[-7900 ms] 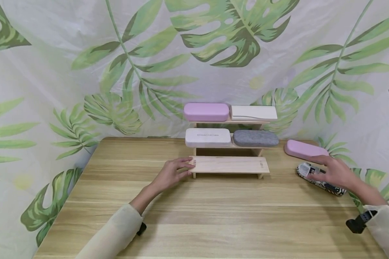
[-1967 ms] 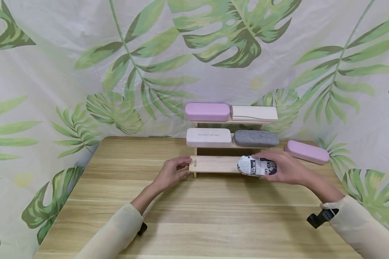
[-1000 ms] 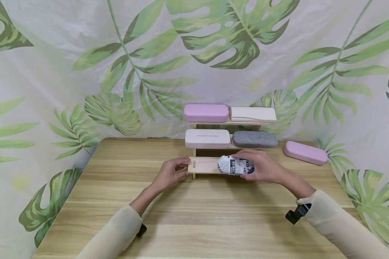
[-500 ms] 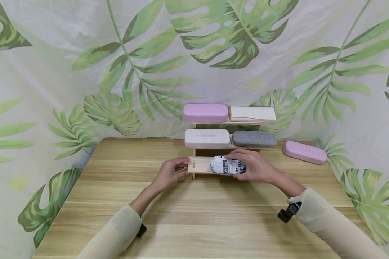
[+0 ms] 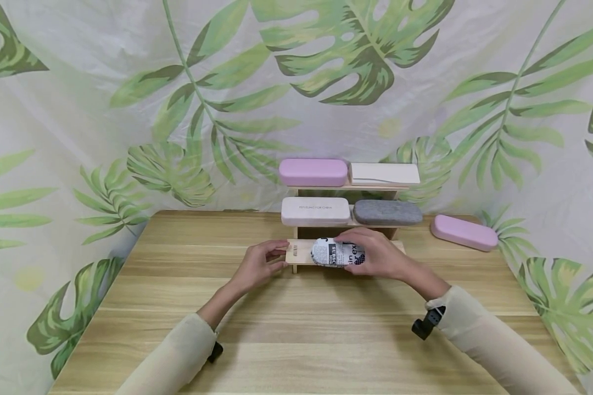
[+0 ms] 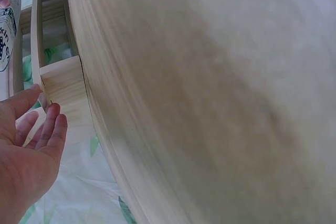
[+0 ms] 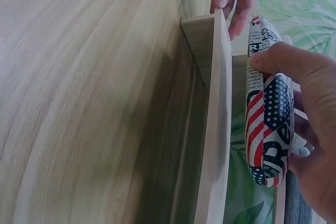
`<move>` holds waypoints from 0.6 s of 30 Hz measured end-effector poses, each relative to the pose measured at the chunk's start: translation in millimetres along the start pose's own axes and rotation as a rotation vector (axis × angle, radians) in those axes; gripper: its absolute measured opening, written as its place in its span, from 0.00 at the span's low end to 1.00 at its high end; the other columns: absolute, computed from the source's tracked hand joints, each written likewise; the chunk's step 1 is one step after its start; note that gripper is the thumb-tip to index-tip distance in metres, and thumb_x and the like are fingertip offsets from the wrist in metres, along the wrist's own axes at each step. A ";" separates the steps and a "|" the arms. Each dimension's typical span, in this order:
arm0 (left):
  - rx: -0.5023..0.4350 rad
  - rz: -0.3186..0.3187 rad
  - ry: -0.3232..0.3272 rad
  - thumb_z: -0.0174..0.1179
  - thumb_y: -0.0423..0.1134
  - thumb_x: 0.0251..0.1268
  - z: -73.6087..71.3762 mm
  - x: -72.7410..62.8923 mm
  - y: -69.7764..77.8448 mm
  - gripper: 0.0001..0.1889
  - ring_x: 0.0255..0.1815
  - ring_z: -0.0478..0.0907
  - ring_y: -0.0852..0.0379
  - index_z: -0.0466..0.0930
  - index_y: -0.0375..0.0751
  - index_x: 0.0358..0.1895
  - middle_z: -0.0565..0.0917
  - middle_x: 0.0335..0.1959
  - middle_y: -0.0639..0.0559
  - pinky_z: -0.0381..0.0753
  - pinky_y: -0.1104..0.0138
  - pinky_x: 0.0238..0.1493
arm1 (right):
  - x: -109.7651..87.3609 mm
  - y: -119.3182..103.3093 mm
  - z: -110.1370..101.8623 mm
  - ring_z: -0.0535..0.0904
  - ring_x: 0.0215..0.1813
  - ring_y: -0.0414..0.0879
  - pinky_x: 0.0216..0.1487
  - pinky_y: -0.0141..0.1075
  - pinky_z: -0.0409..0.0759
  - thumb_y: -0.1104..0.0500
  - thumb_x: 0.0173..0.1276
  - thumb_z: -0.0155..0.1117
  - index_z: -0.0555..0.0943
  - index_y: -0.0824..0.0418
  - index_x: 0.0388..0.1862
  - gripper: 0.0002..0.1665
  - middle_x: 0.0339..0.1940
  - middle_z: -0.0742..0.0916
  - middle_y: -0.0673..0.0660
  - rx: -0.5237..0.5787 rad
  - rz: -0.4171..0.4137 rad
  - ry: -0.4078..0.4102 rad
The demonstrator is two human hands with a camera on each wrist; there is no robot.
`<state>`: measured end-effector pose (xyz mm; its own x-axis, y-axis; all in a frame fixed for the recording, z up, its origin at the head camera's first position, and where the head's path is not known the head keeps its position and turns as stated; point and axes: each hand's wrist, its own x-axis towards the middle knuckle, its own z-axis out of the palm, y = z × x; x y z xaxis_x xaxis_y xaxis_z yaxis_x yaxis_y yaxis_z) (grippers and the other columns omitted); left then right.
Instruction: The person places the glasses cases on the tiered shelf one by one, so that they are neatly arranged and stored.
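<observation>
My right hand point(image 5: 375, 257) grips a newspaper-print glasses case point(image 5: 332, 253) by its right end, thumb on the near side and fingers on the far side. The right wrist view shows stars and red stripes along the side of the glasses case point(image 7: 269, 124), held close over the lowest tier. With thumb and fingertips, my left hand point(image 5: 261, 264) pinches the left end of that lowest tier of a wooden display stand point(image 5: 296, 254). In the left wrist view, the left hand point(image 6: 31, 150) has its fingertips at the board's corner.
The top tier bears a pink glasses case point(image 5: 313, 172) and a white flap case point(image 5: 384, 173). On the middle tier lie a white lettered case point(image 5: 315, 212) and a grey fabric case point(image 5: 387, 212). Another pink case point(image 5: 464, 233) lies on the table point(image 5: 296, 334), right of the stand.
My right hand has picked up the printed glasses case from the table at the right and carried it leftward over the lowest tier, still sliding left lately. My left hand stays at the tier's end.
</observation>
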<state>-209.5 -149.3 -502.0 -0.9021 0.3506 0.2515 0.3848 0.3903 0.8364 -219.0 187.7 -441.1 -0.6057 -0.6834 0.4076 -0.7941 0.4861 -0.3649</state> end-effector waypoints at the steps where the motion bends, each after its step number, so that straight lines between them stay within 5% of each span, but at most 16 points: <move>1: 0.002 0.001 0.001 0.73 0.21 0.60 0.1 -0.2 0.1 0.26 0.54 0.88 0.37 0.81 0.23 0.63 0.84 0.61 0.30 0.87 0.57 0.59 | 0.7 -0.4 1.1 0.86 0.61 0.56 0.61 0.51 0.86 0.58 0.50 0.88 0.86 0.62 0.63 0.39 0.59 0.89 0.59 0.004 0.005 -0.002; 18: 0.007 -0.039 0.002 0.74 0.21 0.60 0.4 -0.4 1.5 0.27 0.55 0.88 0.38 0.80 0.24 0.64 0.84 0.62 0.29 0.87 0.59 0.59 | 14.3 0.4 18.5 0.85 0.63 0.53 0.62 0.49 0.85 0.58 0.52 0.87 0.85 0.61 0.63 0.38 0.61 0.89 0.57 0.000 -0.013 0.005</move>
<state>-208.4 -148.5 -501.0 -0.9168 0.3335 0.2197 0.3507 0.4092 0.8424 -227.0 168.0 -450.8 -0.5955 -0.6870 0.4165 -0.8019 0.4774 -0.3592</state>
